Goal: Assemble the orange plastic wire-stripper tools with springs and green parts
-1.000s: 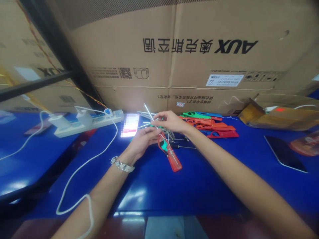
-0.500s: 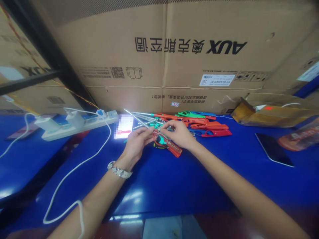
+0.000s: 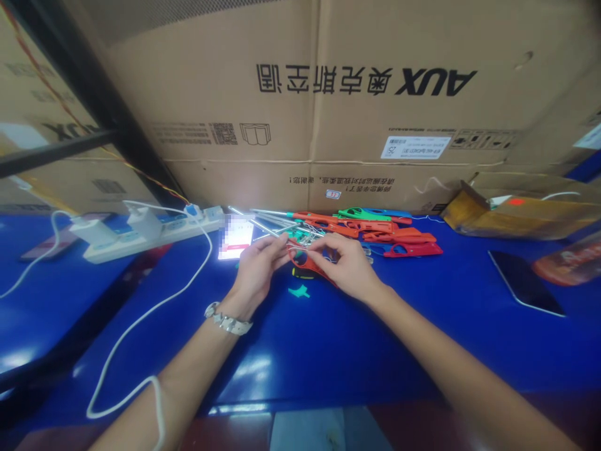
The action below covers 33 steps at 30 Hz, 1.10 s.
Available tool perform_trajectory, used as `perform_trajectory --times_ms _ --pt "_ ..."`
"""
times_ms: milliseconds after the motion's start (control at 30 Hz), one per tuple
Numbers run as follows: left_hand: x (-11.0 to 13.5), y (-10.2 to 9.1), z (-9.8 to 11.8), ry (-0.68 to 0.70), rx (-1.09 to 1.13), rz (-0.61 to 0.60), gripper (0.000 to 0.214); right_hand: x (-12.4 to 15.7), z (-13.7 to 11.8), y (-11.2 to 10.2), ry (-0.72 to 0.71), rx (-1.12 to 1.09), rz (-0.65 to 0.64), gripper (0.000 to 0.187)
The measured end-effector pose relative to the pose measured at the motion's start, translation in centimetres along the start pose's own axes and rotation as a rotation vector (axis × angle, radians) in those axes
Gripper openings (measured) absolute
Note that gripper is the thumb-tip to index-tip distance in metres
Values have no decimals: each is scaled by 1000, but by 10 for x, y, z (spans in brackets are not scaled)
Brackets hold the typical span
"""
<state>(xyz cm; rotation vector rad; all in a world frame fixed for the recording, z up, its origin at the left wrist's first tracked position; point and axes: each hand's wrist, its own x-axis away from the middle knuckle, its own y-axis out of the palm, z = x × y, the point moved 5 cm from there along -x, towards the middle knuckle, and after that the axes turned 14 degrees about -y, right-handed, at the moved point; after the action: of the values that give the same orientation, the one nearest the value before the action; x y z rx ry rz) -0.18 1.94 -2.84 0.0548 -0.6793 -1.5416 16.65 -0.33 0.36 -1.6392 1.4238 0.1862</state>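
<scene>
A red long-neck lighter with a thin metal tube is between my hands, over the blue table. My left hand is closed around its front, where the tube points up and left. With thumb and fingertips together, my right hand pinches at the lighter's body, partly covering it; thin wires show near the fingertips. A small green trigger lies loose on the table just below. Behind my hands is a heap of red lighter shells, a green shell, metal tubes and wires. A yellow-and-black item shows under the lighter.
A lit phone lies left of the heap, beside a white power strip with a trailing cable. Rightward are a dark phone, a bottle and an open carton. A large cardboard box stands behind.
The green trigger has come out of the red lighter and dropped onto the table. The lighter has shifted under my right hand, which is slightly lower. The view has moved a little.
</scene>
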Motion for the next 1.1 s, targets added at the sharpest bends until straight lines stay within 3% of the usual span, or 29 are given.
perform_trajectory --times_ms 433,600,733,933,1100 --pt "-1 -1 -2 30 87 30 21 7 1 -1 68 72 161 12" --pt "-3 -5 0 41 88 47 21 10 8 -3 130 -76 230 14" --pt "-6 -7 -1 27 52 72 24 10 14 5 165 -180 128 15" --pt "-12 -10 -6 37 -40 95 30 13 8 10 112 -10 -81 12" --pt "-16 -14 1 250 -213 141 31 16 7 11 81 13 -129 8"
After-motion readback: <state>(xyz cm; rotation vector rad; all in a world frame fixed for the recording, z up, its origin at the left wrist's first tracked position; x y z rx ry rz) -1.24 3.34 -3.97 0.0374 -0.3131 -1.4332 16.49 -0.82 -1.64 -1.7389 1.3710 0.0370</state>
